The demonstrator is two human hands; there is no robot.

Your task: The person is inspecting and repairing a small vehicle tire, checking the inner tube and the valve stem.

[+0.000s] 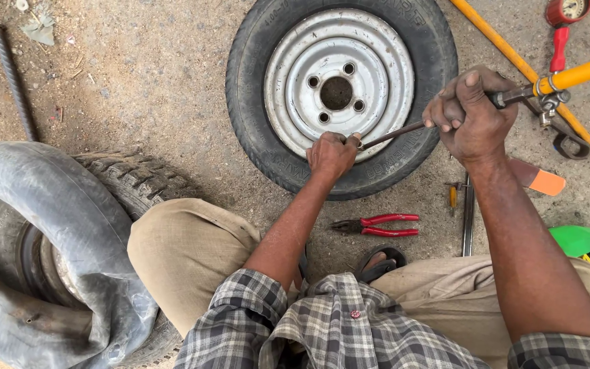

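A small wheel (341, 96), black tyre on a silver steel rim, lies flat on the dirt ground (151, 89) near its far edge, just ahead of the person's knees; the left hand (332, 154) rests on the near part of the rim, fingers curled together around the tip of a thin dark metal rod (394, 134); the right hand (471, 113) is clamped on the rod's other end, over the tyre's right sidewall, where a yellow hose (585, 72) joins through a metal fitting; a red-cased gauge (566, 10) sits at the far right corner; red-handled pliers (380, 225) lie on the ground just near of the tyre, well apart from both hands; a second tyre with a slack inner tube (49, 232) draped over it sits at the left edge.
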